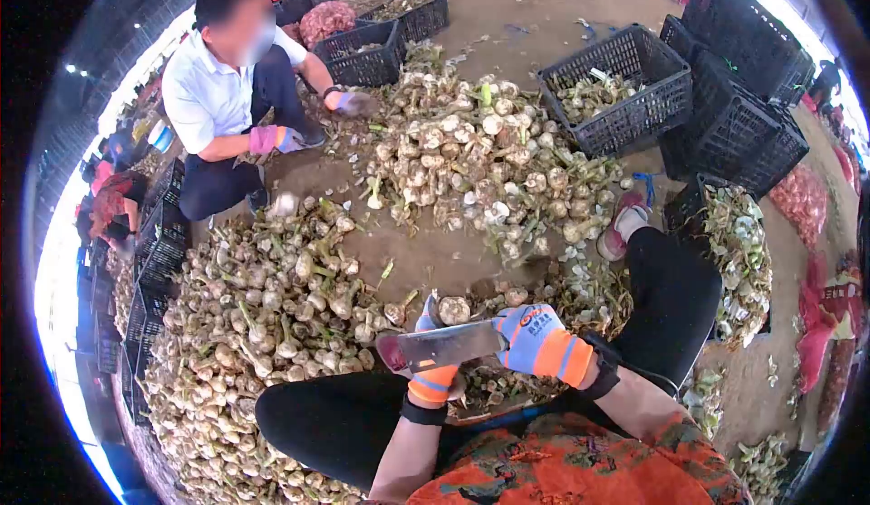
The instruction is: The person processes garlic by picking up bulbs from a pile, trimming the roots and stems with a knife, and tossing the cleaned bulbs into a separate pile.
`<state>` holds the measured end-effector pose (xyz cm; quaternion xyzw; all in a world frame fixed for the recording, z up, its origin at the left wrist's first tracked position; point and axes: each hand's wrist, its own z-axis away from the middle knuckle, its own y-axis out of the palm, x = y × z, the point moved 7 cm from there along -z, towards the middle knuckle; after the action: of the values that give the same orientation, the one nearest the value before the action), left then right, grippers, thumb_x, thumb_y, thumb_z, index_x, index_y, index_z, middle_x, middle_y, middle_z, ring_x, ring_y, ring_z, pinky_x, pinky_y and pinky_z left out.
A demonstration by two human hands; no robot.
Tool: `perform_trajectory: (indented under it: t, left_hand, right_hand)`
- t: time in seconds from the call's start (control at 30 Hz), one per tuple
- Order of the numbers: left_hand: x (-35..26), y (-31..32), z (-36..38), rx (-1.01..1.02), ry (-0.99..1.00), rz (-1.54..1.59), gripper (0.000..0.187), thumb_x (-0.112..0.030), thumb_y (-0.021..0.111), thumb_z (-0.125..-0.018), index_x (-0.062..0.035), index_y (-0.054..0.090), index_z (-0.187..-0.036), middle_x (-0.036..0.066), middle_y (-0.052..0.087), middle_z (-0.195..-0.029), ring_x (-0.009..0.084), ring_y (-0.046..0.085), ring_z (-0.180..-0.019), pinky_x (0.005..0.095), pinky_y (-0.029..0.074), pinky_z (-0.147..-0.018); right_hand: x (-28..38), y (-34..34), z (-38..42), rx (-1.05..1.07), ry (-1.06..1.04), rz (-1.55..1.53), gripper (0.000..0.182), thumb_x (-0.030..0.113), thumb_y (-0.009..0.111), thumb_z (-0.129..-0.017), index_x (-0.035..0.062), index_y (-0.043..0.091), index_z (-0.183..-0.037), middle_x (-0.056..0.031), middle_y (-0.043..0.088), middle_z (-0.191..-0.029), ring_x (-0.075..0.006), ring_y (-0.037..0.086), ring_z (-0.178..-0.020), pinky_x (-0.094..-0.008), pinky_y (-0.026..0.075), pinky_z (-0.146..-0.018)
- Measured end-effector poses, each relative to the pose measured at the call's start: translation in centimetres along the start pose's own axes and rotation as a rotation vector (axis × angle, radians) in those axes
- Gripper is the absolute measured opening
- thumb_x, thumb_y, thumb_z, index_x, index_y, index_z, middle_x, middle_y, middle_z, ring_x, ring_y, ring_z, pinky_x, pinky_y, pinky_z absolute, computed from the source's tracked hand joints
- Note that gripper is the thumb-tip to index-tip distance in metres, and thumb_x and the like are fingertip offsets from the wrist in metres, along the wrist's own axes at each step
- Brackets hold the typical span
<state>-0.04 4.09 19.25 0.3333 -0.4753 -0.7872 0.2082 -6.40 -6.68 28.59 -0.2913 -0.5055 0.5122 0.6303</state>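
My right hand (pixel 544 340), in a grey-blue and orange work glove, is closed on a knife with a broad rectangular blade (pixel 453 344). The blade points left and crosses in front of my left hand (pixel 431 382), hiding much of it. My left hand wears a matching glove. Its fingers curl beside a garlic bulb (pixel 454 310), which shows its flat, pale side just beyond the blade. A heap of garlic with stalks (pixel 263 324) lies to the left. Another garlic heap (pixel 489 156) is in front of me.
A person in a white shirt (pixel 213 97) with gloved hands squats ahead left. Black crates (pixel 625 97) stand at the back right; one beside my right knee holds garlic trimmings (pixel 739 251). Red mesh sacks (pixel 802 202) lie farther right. My pink shoe (pixel 621 233) borders the far heap.
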Motion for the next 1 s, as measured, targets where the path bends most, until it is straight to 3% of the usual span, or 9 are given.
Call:
perform_trajectory:
  t: [0.2,0.3,0.43,0.5,0.6,0.7,0.8,0.9,1.0]
  left_hand:
    - [1.0,-1.1,-0.4,-0.178,-0.139,0.015,0.029,-0.032,0.049,-0.087,-0.0064,0.056,-0.1,0.009,0.06,-0.083,0.0211,0.058,-0.076,0.0348,0.049,-0.071]
    - [-3.2,5.1,2.1,-0.259,0.389,-1.98,0.044,-0.026,0.06,-0.08,-0.002,0.049,-0.115,0.006,0.058,-0.073,0.0149,0.057,-0.063,0.0272,0.048,-0.056]
    - [-2.6,5.3,2.0,-0.159,0.577,-1.981,0.057,-0.03,0.069,-0.07,-0.0006,0.049,-0.115,0.003,0.055,-0.063,0.0133,0.054,-0.056,0.0271,0.045,-0.053]
    - [-0.1,1.6,0.9,-0.26,0.14,-0.4,0.068,-0.031,0.075,-0.063,0.0,0.047,-0.117,0.002,0.052,-0.056,0.013,0.052,-0.051,0.0273,0.043,-0.05]
    - [-1.3,-1.5,0.8,-0.147,0.36,-1.283,0.064,-0.029,0.073,-0.064,-0.0011,0.048,-0.116,0.001,0.052,-0.057,0.0117,0.052,-0.051,0.0269,0.045,-0.052]
    - [-2.4,6.1,3.4,-0.141,0.599,-1.926,0.06,-0.028,0.073,-0.063,0.0002,0.051,-0.111,0.003,0.056,-0.06,0.016,0.057,-0.055,0.0297,0.048,-0.054]
    - [-2.2,5.1,1.8,-0.139,0.587,-1.905,0.055,-0.026,0.073,-0.061,0.0021,0.054,-0.105,0.008,0.062,-0.068,0.0227,0.062,-0.063,0.0329,0.049,-0.058]
    - [-3.3,5.3,2.2,-0.127,0.685,-1.65,0.046,-0.021,0.076,-0.059,0.0019,0.056,-0.093,0.013,0.063,-0.075,0.0237,0.064,-0.069,0.033,0.05,-0.061]
    - [-3.1,2.1,0.4,-0.138,0.559,-1.268,0.038,-0.013,0.075,-0.063,0.001,0.055,-0.092,0.009,0.063,-0.077,0.0166,0.062,-0.069,0.0287,0.05,-0.062]
  right_hand:
    - [-0.4,0.3,-1.3,0.02,0.002,-0.044,0.029,0.032,0.056,-0.069,0.008,0.059,-0.087,-0.0136,0.062,-0.084,-0.03,0.06,-0.079,-0.0399,0.048,-0.068]
    - [-0.7,0.8,-1.8,0.046,0.005,-0.06,0.029,0.032,0.057,-0.068,0.0085,0.06,-0.085,-0.0132,0.062,-0.083,-0.0302,0.06,-0.08,-0.0405,0.047,-0.069]
    - [-1.3,1.8,-2.3,0.153,0.038,-0.068,0.037,0.032,0.059,-0.065,0.0064,0.059,-0.092,-0.0144,0.06,-0.091,-0.0302,0.059,-0.085,-0.0389,0.047,-0.073]
    - [-1.5,2.3,-2.2,0.171,0.049,-0.065,0.038,0.032,0.06,-0.064,0.0062,0.059,-0.092,-0.0147,0.06,-0.092,-0.0304,0.059,-0.085,-0.039,0.046,-0.073]
    - [-1.6,2.6,-2.0,0.183,0.058,-0.076,0.035,0.033,0.058,-0.068,0.0083,0.061,-0.092,-0.0141,0.062,-0.089,-0.0301,0.06,-0.085,-0.0396,0.047,-0.073]
    - [-1.8,3.4,-1.8,0.192,0.057,-0.074,0.036,0.033,0.058,-0.068,0.0085,0.061,-0.094,-0.0141,0.062,-0.092,-0.0299,0.06,-0.085,-0.0396,0.047,-0.073]
    - [-5.6,5.4,-3.3,0.02,0.05,-0.071,0.034,0.033,0.058,-0.068,0.0077,0.062,-0.09,-0.0149,0.063,-0.087,-0.0317,0.061,-0.081,-0.0399,0.048,-0.071]
    - [-12.6,6.5,-3.9,-0.288,0.474,-0.368,0.033,0.033,0.058,-0.067,0.0055,0.062,-0.084,-0.0156,0.064,-0.08,-0.0348,0.06,-0.076,-0.0406,0.049,-0.069]
    - [-10.4,3.6,-3.0,-0.591,0.22,-1.097,0.013,0.009,0.06,-0.069,0.0005,0.064,-0.078,-0.0077,0.062,-0.064,-0.0122,0.058,-0.059,-0.0263,0.045,-0.052]
